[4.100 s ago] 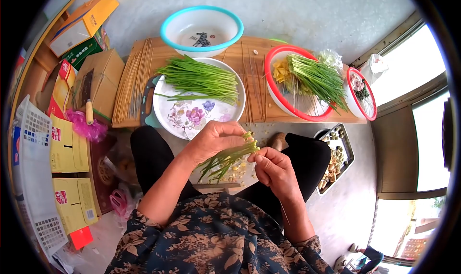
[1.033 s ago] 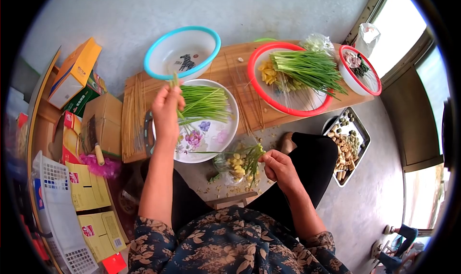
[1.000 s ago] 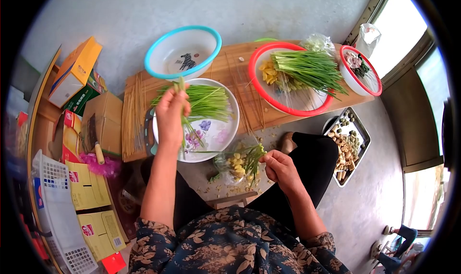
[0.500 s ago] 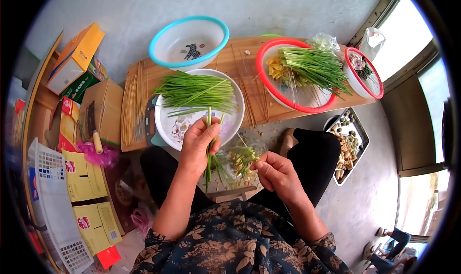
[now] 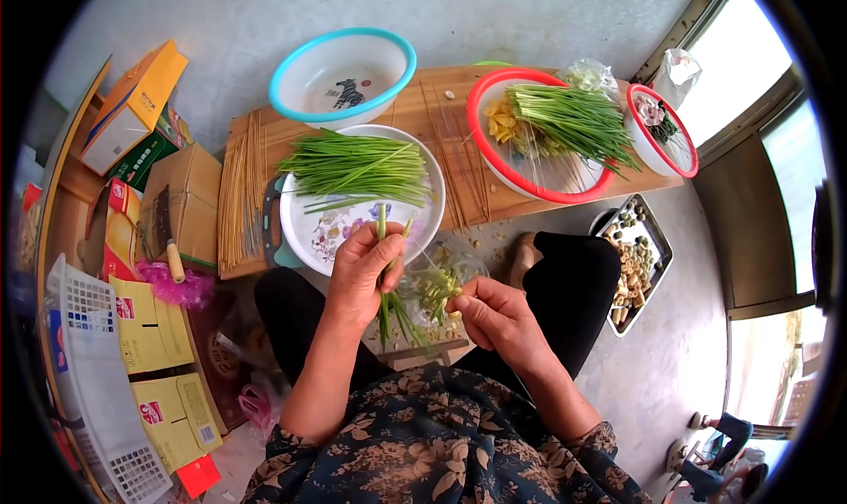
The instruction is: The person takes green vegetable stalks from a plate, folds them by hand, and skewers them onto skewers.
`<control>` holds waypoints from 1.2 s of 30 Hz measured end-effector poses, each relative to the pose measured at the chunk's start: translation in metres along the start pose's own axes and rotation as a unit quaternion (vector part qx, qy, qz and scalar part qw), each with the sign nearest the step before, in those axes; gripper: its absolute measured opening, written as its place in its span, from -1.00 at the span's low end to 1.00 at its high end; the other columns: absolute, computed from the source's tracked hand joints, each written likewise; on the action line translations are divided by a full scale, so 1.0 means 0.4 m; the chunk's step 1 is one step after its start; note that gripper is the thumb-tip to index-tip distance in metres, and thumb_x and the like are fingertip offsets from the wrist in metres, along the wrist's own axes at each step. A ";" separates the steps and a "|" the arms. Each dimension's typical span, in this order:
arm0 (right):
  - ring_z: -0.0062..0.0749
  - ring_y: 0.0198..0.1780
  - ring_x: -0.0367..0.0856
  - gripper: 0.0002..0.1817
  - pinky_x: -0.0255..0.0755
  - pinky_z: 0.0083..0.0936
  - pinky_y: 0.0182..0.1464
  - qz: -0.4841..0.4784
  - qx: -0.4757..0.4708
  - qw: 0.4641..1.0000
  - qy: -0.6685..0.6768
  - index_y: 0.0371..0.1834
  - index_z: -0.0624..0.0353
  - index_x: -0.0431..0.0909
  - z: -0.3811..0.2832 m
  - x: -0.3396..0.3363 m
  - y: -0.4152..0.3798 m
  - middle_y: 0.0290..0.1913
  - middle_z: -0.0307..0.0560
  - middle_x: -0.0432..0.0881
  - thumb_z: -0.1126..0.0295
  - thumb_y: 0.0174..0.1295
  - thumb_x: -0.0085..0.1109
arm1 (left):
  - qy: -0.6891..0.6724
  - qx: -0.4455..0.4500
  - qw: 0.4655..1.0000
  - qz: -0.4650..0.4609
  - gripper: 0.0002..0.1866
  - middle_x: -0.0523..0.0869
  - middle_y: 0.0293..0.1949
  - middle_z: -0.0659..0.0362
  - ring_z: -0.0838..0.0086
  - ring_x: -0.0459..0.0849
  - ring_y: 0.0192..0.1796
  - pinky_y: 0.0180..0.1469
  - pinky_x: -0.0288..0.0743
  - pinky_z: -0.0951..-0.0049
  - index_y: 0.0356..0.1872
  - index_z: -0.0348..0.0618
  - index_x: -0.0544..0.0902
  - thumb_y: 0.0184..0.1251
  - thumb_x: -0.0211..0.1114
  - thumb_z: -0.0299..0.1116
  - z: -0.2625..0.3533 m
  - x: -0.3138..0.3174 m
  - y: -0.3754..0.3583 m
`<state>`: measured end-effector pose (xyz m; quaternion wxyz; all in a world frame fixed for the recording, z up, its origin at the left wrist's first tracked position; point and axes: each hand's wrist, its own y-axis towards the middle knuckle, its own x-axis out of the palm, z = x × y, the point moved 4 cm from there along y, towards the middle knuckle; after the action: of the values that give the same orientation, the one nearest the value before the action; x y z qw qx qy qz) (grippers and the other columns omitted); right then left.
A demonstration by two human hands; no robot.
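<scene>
In the middle of the view, my left hand [image 5: 363, 261] is closed round a few green chives [image 5: 394, 314]; their pale ends stick up above the fingers and their leaves hang below. Just to the right, my right hand [image 5: 498, 314] pinches a small folded bunch of chives [image 5: 439, 290], with a thin skewer running up and left from it. The rest of that skewer is hard to make out. Beyond both hands, a white plate [image 5: 309, 239] with a flower print carries a large heap of cut chives [image 5: 357, 169].
Bamboo skewers [image 5: 240, 195] lie on the wooden table [image 5: 441, 89]. Also there are a blue-rimmed basin [image 5: 291, 94], a red-rimmed basin [image 5: 483, 142] with chives and yellow slices, and a smaller bowl [image 5: 648, 146]. A metal tray [image 5: 668, 261] of food pieces is on the floor; a knife [image 5: 175, 257] stands left.
My right hand has moved slightly left with the folded bunch, closer to my left hand. My left hand keeps its hold on the chives. The whole view has shifted slightly.
</scene>
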<state>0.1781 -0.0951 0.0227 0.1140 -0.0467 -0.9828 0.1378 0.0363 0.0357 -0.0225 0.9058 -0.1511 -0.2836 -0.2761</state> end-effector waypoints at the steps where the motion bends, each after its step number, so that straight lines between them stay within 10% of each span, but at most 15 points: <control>1: -0.78 -0.68 0.14 -0.78 -0.03 -0.76 -0.62 0.004 0.000 1.000 -0.004 -0.20 0.29 0.53 -0.001 0.001 -0.001 -0.66 -0.41 0.30 0.32 0.45 0.01 | 0.001 -0.002 1.000 0.001 -0.81 0.60 -0.36 0.29 0.64 0.40 -0.59 -0.58 0.16 0.63 -0.14 -0.13 0.64 0.32 0.33 -0.30 0.002 0.002 -0.001; 36: -0.79 -0.67 0.14 -0.77 -0.03 -0.75 -0.63 -0.003 0.005 1.000 -0.025 -0.24 0.26 0.55 -0.001 -0.001 -0.007 -0.65 -0.43 0.30 0.31 0.44 0.03 | 0.108 0.023 0.994 0.017 -0.85 0.52 -0.56 0.33 0.67 0.35 -0.60 -0.54 0.18 0.67 -0.25 -0.23 0.66 0.24 0.38 -0.39 0.040 0.000 -0.012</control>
<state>0.1783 -0.0978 0.0239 0.0895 -0.0400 -0.9848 0.1433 0.0267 0.0387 -0.0091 0.9391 -0.1041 -0.1878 -0.2683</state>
